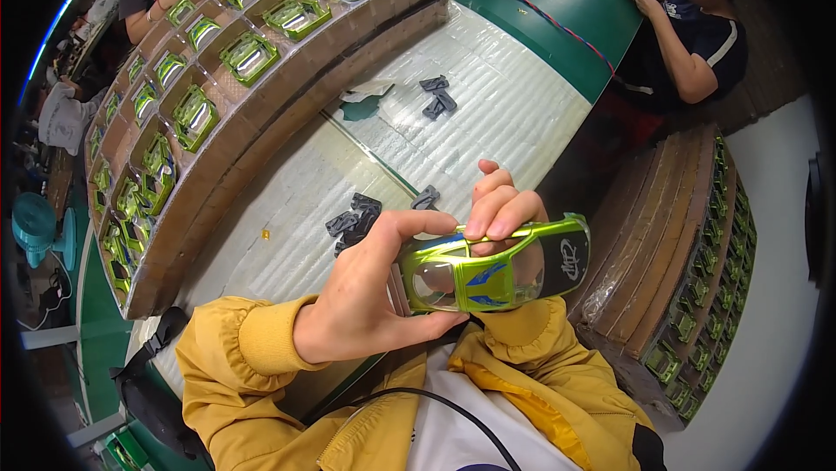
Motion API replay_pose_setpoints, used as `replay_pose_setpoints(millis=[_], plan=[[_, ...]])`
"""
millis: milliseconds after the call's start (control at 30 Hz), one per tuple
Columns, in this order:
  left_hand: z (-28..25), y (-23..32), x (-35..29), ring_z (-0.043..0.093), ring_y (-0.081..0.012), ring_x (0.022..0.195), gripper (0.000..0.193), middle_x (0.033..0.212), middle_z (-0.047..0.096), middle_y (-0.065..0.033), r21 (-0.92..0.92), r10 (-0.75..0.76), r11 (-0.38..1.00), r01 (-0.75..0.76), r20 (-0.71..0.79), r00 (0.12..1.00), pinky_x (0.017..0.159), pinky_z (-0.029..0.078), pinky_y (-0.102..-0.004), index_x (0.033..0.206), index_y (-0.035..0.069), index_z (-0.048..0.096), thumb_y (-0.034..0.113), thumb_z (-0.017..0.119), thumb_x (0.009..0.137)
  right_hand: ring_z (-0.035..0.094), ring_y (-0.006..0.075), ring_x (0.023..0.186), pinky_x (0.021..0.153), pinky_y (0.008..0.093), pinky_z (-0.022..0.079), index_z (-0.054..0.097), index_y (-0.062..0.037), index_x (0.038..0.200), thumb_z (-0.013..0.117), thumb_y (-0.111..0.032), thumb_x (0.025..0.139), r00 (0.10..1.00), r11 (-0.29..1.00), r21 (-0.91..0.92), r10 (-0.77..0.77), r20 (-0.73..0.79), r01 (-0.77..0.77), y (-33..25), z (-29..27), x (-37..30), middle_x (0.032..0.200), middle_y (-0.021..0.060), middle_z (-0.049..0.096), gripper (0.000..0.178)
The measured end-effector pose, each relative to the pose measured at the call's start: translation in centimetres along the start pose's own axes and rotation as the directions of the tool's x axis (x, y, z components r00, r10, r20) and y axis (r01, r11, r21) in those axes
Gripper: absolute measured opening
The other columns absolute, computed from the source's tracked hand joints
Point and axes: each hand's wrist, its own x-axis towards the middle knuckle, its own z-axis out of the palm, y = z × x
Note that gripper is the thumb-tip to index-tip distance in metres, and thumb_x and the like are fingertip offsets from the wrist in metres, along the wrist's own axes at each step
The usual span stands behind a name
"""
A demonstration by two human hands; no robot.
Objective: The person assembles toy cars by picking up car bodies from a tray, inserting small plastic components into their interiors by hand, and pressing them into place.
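A bright green toy car body shell (pixel 488 286), with clear windows, blue markings and a black end, is held up in front of my chest. My left hand (pixel 348 301) grips its left end between thumb and forefinger. From the far side, my right hand (pixel 505 205) bends its fingers over the shell's upper edge; part of that hand shows through the clear window. Just beyond my left hand lies a small pile of dark grey plastic parts (pixel 355 222). A single grey part (pixel 425 198) rests near my fingers, and more grey pieces (pixel 437 97) lie farther off.
A divided cardboard tray (pixel 305 92) full of green shells stands at the left on the white padded mat (pixel 514 70). Stacked trays (pixel 640 253) stand low at the right. A co-worker (pixel 697 53) sits at the far right of the green table (pixel 557 10); another person's arm (pixel 164 8) is behind the tray.
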Motion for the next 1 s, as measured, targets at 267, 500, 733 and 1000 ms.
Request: replay_pose_setpoints(millis=[267,500,733,1000], plan=[[-0.4,-0.9,0.6,0.058,-0.0239,0.087,0.056,0.100,0.055,-0.0132,-0.026,-0.095,0.995,0.093,-0.104,0.990,0.073,0.046,-0.0279,0.108,-0.002,0.047,0.010,0.074,0.060,0.048,0.0243,0.104,0.092,0.0335,0.037,0.043,-0.0049,0.109,0.060,-0.006,0.077,0.785,0.684,0.625,0.593,-0.178,-0.376,0.1,0.8,-1.2,0.108,0.0128,0.051,0.036],[-1.1,-2.7,2.8,0.056,-0.0244,0.086,0.063,0.110,0.052,-0.0164,0.707,0.435,0.562,-0.430,0.190,0.880,0.071,0.047,-0.0305,0.116,0.001,0.045,0.015,0.070,0.060,0.043,0.0208,0.112,0.093,0.0337,0.037,0.021,-0.0080,0.133,0.056,-0.020,0.083,0.737,0.498,0.767,0.674,-0.049,-0.404,-1.6,-0.3,-2.0,0.121,0.0086,0.042,0.062],[-2.6,-9.2,11.7,0.058,-0.0251,0.071,0.019,0.084,0.058,-0.0130,0.559,0.170,0.817,-0.141,0.000,0.985,0.063,0.046,-0.0318,0.094,0.001,0.056,0.008,0.059,0.076,0.045,0.0210,0.108,0.088,0.0326,0.041,0.019,-0.0050,0.133,0.052,-0.016,0.082,0.663,0.614,0.662,0.712,-0.231,-0.429,-1.0,-3.0,-2.6,0.122,0.0110,0.039,0.061],[-3.5,-12.6,13.7,0.060,-0.0278,0.068,0.013,0.070,0.062,-0.0133,0.590,-0.183,0.788,0.176,-0.048,0.982,0.063,0.047,-0.0341,0.070,0.002,0.063,0.014,0.066,0.066,0.042,0.0230,0.111,0.094,0.0364,0.037,0.021,-0.0053,0.131,0.057,0.004,0.072,0.730,0.667,0.615,0.651,-0.208,-0.420,0.2,-2.6,-2.3,0.121,0.0110,0.039,0.071]])
